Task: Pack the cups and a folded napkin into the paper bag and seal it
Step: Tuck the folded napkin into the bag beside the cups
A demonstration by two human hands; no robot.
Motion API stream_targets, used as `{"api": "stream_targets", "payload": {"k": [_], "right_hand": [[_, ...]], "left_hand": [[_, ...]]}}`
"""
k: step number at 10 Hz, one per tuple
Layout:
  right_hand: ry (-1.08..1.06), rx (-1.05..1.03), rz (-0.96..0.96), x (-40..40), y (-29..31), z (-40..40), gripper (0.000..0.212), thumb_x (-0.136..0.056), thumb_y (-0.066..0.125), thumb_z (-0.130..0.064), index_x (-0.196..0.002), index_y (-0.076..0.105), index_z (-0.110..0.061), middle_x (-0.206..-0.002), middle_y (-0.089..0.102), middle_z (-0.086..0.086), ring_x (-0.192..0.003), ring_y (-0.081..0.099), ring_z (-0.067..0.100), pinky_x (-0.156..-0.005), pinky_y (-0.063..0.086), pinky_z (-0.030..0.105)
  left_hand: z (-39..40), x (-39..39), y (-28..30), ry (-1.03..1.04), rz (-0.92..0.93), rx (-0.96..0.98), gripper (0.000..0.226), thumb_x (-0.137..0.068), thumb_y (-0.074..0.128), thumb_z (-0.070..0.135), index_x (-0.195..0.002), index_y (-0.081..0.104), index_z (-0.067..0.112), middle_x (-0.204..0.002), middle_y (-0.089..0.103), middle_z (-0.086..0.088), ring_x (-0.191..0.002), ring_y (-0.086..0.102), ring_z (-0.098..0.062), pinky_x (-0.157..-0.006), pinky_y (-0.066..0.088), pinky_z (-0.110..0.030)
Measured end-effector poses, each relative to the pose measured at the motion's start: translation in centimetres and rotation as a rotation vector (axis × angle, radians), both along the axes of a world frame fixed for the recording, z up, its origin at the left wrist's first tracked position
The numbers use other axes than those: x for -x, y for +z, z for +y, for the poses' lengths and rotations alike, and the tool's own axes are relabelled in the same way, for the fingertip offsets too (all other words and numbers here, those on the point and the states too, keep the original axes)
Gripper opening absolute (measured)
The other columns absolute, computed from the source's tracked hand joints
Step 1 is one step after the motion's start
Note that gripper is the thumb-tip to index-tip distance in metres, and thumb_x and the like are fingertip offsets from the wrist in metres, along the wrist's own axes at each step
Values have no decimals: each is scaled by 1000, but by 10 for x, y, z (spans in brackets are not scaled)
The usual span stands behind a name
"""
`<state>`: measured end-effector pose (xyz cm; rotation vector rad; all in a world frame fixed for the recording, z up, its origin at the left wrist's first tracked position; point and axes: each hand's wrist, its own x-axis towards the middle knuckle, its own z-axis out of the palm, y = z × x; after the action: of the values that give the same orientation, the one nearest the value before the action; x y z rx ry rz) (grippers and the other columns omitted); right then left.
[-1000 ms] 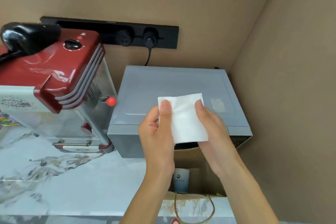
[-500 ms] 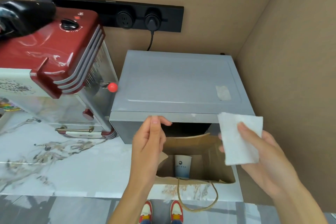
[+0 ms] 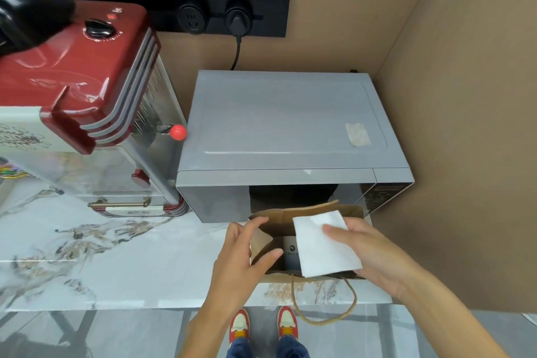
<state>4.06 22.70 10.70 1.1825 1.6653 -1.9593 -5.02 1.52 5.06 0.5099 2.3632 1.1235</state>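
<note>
Napkin [image 3: 325, 244] over the open bag [image 3: 290, 212].
1 cup [image 3: 290, 253] in; right hand [image 3: 374, 256] pinches the napkin, left hand [image 3: 241, 259] grips the bag's left rim; sealing remains.

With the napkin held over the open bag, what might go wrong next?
The left hand holds only one side of the paper bag; its mouth may sag shut. The folded napkin, pinched by the right hand, may unfold or catch the rim. The bag sits near the counter edge.

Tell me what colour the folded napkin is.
White; the folded napkin shows clearly in the head view.
</note>
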Motion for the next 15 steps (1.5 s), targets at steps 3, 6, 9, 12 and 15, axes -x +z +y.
{"api": "stream_targets", "payload": {"k": [3,6,9,12,15], "right_hand": [[123,-140,-136,40,-47,-19,22,-97,62,-31,-115,57,-21,-114,64,4,-108,60,22,-101,51,44],[199,-182,-255,64,-95,-19,10,-99,56,-26,-92,51,-30,-98,55,-6,-85,52,13,-74,46,31],[440,-280,-279,85,-128,-27,30,-103,44,-22,-133,51,-23,-120,55,-7,-117,54,17,-106,36,30],[618,-321,-259,93,-156,-55,15,-102,48,-18,-113,49,-28,-103,51,-3,-85,49,9,-81,41,27],[832,-482,-237,109,-168,-63,39,-97,51,-8,-134,55,4,-139,57,24,-130,52,39,-103,43,41]], "left_hand": [[-7,5,-4,-121,-80,34,113,-67,85,50,-119,-10,83,-124,31,19,-116,47,-11,-97,55,-36],[-4,-2,-5,-132,-183,-41,122,-69,89,30,-127,-10,73,-132,23,21,-125,40,-12,-96,45,-18],[-6,-4,-7,-82,-247,-105,124,-68,90,25,-131,-7,70,-137,16,29,-127,22,0,-101,31,-18],[-9,-5,-8,-45,-297,-144,128,-65,92,22,-135,-4,67,-146,22,20,-139,32,-14,-115,37,-38],[-9,-5,-6,-41,-297,-118,130,-68,90,19,-152,-5,47,-150,23,13,-141,33,-16,-113,41,-43]]}}
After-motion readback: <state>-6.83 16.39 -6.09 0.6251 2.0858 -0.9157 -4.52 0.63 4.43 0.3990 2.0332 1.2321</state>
